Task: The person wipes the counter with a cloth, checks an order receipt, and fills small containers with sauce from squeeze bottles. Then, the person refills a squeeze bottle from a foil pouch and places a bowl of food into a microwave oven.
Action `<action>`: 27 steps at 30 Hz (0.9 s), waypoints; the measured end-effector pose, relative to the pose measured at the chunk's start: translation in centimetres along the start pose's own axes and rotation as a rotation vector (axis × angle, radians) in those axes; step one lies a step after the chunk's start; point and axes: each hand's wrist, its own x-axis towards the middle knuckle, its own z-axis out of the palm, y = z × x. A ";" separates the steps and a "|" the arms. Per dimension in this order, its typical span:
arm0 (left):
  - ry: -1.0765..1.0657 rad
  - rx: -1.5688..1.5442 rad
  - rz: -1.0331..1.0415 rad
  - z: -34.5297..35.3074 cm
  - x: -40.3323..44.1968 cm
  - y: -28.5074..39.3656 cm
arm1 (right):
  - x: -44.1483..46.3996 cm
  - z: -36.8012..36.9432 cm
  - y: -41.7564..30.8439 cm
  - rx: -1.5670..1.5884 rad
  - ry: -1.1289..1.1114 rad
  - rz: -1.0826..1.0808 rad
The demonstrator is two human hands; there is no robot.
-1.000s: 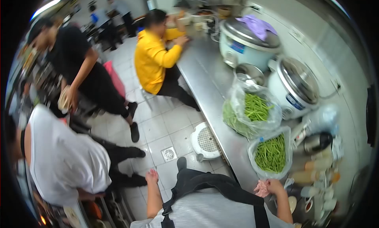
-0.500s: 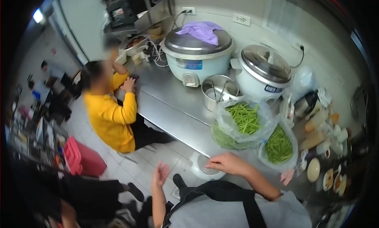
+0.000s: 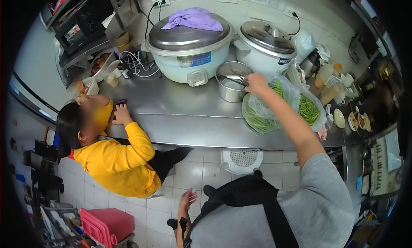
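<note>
My right hand [image 3: 257,83] is over the rim of a metal pot [image 3: 231,93], its fingers closed on a thin utensil [image 3: 240,78] that leans in the pot. Just right of the pot are two clear plastic bags of cut green beans, one nearer [image 3: 259,119] and one farther right [image 3: 309,110]; my forearm passes over the nearer one. Low in front of my body, my left hand [image 3: 188,199] hangs empty over the floor with its fingers apart.
Two rice cookers [image 3: 189,55] [image 3: 266,46] stand behind the pot, a purple cloth [image 3: 193,19] on the larger. A person in yellow [image 3: 120,158] sits at the steel table's left. Below are a white stool [image 3: 242,160] and a red bin [image 3: 107,224]. Bottles and small dishes stand right.
My right hand has moved from above the table's front edge to the pot and closed on the utensil. My left hand stays low and empty. The view has turned toward the table.
</note>
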 end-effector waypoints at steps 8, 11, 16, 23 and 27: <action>0.235 -0.172 0.189 -4.8 3.1 7.9 | 6.3 -3.0 2.0 0.057 0.325 0.177; 0.217 -0.166 0.262 -3.1 3.1 9.1 | 7.2 -1.9 2.1 0.086 0.219 0.291; 0.145 0.010 0.206 3.4 2.7 8.6 | 5.0 -0.1 1.6 0.221 0.449 0.132; -0.198 0.325 0.290 10.7 7.1 4.0 | -13.0 -0.3 0.3 0.649 0.431 -0.451; -0.546 0.714 0.460 15.8 10.1 7.3 | -19.6 4.0 -0.1 0.839 0.161 -0.517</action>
